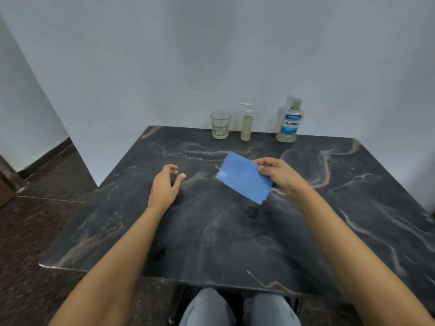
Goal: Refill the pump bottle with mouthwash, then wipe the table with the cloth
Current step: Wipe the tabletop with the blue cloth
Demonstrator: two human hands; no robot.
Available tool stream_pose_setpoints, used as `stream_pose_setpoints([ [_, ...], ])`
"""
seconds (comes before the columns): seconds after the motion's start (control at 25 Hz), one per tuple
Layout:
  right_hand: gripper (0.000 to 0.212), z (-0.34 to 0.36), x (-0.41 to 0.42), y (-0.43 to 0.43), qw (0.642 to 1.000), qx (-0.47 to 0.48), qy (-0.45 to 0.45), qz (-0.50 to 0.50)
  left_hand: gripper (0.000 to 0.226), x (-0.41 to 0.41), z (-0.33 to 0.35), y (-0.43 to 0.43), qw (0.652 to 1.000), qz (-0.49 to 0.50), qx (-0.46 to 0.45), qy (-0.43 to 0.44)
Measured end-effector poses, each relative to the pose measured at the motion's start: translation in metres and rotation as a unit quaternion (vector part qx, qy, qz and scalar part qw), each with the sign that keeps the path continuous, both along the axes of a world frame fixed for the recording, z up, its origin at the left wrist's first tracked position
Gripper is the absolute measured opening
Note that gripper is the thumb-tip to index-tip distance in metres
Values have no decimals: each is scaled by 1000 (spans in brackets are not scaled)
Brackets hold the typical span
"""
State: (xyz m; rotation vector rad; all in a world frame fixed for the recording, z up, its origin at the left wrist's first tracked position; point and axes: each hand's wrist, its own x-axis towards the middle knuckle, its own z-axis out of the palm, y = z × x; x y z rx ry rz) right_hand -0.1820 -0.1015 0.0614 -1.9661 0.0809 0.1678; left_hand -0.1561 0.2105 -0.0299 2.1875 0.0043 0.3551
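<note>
Wiping step, I judge. My right hand [279, 176] pinches the cloth [244, 178] at frame centre, above the tabletop [235, 231]. My left hand [164, 184] hovers loosely curled, holding nothing. Next: lower cloth flat, sweep. Pump bottle [246, 123] stands upper centre.

Cloth [243, 178] is blurred; its right edge is covered by the right hand [280, 174], and contact with the table [235, 243] cannot be judged. Small print on the mouthwash bottle [289, 122] is unreadable. Table's right side and both forearms [113, 267] are cut off by the frame edges.
</note>
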Motion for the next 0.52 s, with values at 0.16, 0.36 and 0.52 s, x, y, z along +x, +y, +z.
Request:
stream_pose_setpoints([
  [0.16, 31, -8, -66, -53, 996, 12, 88, -19, 34, -49, 4, -40, 998, -42, -43, -17],
  [0.36, 33, -19, -133, -96, 986, -110, 117, -44, 33, -107, 8, -92, 993, -104, -47, -35],
  [0.52, 55, -56, -159, -87, 890, -456, -13, 1, 33, -136, -1, -104, 994, -106, -17, -29],
])
